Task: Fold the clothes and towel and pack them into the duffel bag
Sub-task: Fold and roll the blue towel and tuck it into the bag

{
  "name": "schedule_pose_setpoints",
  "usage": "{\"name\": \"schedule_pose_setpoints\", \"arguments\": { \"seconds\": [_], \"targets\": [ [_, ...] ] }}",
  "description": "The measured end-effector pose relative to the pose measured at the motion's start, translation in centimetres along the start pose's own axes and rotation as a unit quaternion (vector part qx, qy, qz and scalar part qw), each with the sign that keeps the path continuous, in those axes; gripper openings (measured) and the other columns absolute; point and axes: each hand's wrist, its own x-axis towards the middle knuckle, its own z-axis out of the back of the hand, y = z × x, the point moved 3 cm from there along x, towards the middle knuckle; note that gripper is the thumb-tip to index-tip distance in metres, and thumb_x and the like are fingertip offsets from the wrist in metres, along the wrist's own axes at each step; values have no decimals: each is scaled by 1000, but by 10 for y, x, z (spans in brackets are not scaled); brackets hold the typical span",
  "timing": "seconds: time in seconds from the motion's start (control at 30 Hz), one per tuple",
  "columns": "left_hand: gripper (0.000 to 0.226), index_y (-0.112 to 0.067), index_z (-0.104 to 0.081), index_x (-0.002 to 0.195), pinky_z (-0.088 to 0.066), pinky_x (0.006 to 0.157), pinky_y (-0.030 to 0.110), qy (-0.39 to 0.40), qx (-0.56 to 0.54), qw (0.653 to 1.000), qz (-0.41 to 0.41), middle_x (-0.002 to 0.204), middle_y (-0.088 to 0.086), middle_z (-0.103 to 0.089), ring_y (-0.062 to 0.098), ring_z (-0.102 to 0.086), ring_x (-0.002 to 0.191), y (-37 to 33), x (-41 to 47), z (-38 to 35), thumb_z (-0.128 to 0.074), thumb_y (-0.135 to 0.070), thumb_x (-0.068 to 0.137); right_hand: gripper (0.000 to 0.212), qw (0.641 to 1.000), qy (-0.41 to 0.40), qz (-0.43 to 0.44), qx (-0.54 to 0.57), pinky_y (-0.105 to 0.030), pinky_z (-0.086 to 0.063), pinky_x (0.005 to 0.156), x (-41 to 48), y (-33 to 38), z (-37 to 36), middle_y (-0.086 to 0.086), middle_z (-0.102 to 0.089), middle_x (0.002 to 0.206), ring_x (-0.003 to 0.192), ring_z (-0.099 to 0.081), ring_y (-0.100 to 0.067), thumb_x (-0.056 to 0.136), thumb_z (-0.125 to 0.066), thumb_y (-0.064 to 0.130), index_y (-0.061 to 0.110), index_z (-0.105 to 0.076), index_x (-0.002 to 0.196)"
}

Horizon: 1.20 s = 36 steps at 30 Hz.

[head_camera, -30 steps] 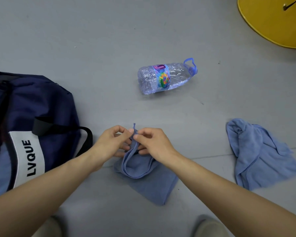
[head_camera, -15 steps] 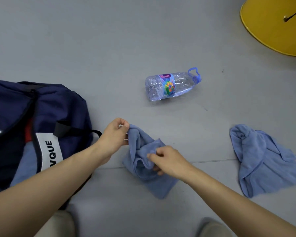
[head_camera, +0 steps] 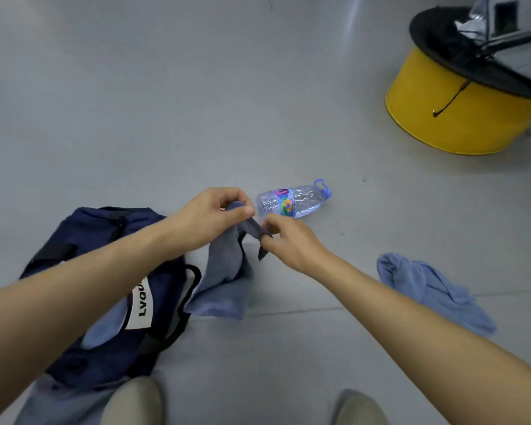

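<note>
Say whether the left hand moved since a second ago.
Yes. The left hand lifted the blue cloth up, from well short of the water bottle to beside it.

The grey floor [head_camera: 135,102] bears a duffel bag [head_camera: 86,231], a sideways bottle [head_camera: 292,202] and a crumpled blue cloth [head_camera: 432,289].

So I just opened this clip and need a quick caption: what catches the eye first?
At the centre, the left hand and right hand pinch a blue cloth that hangs down toward the floor. A navy duffel bag lies at lower left, and a bright yellow drum stands at upper right.
</note>
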Motion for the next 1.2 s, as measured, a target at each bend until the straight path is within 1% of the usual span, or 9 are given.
{"name": "schedule_pose_setpoints", "arguments": {
  "seconds": [0.13,0.33,0.43,0.6,0.77,0.83,0.93,1.0,1.2],
  "targets": [
    [10,-17,-69,91,-48,77,28,-46,-52,997,-23,84,-5,-68,9,-60,79,-40,-23,41,-65,-23,97,21,1000,-26,7,-8,-27,-32,54,-22,18,28,9,-53,70,63,-45,-11,85,-56,19,28,-40,75],
    [11,-21,-70,89,-53,81,38,-115,-52,991,-49,85,1,-65,14,-61,81,-73,-53,88,-64,-21,98,14,995,-26,19,-92,-33,-39,57,-56,34,66,8,-55,69,65,-50,-17,88,-47,12,24,-54,83],
    [7,-29,-71,86,-49,77,34,-146,43,986,-70,86,0,-68,14,-58,74,-75,-62,106,-68,-32,92,19,991,-53,5,-119,-32,-42,61,-67,35,89,7,-58,69,69,-54,-21,89,-45,11,23,-60,87],
    [16,-35,-70,87,-43,73,25,-183,181,964,-64,80,-22,-66,-2,-55,70,-64,-66,124,-65,-22,95,22,991,-111,14,-71,-16,-49,55,-68,46,131,3,-61,72,52,-65,-9,97,-51,18,28,-66,85],
    [17,-26,-76,105,-40,80,26,-221,309,924,-38,96,-11,-68,14,-61,97,-65,-57,147,-62,-20,97,38,985,-154,65,-49,-22,-45,73,-53,73,172,23,-69,81,87,-67,-12,97,-57,12,46,-70,87],
    [17,-23,-76,103,-43,77,29,-251,324,912,-34,88,-8,-68,18,-63,89,-77,-50,159,-61,-18,97,30,978,-183,79,-62,-25,-41,77,-45,90,190,20,-71,93,97,-64,-10,98,-58,14,38,-76,102],
    [17,-18,-70,94,-51,59,26,-290,137,947,-17,82,5,-69,14,-68,66,-105,-40,177,-56,-8,98,25,963,-237,111,-55,-35,-48,92,-38,119,223,10,-74,114,112,-64,-15,97,-61,18,29,-76,114],
    [21,-15,-65,91,-58,60,23,-301,-1,953,-39,86,14,-67,7,-68,59,-126,-37,187,-51,-1,99,25,954,-264,132,-55,-36,-48,96,-39,140,243,6,-73,117,114,-63,-17,97,-62,21,29,-75,116],
    [20,-22,-73,101,-57,87,22,-274,-49,953,-123,96,4,-70,13,-68,90,-172,-60,212,-58,-9,100,23,931,-314,182,-40,-35,-50,97,-71,177,285,11,-74,113,112,-64,-9,96,-63,34,34,-75,115]
  ]
}}
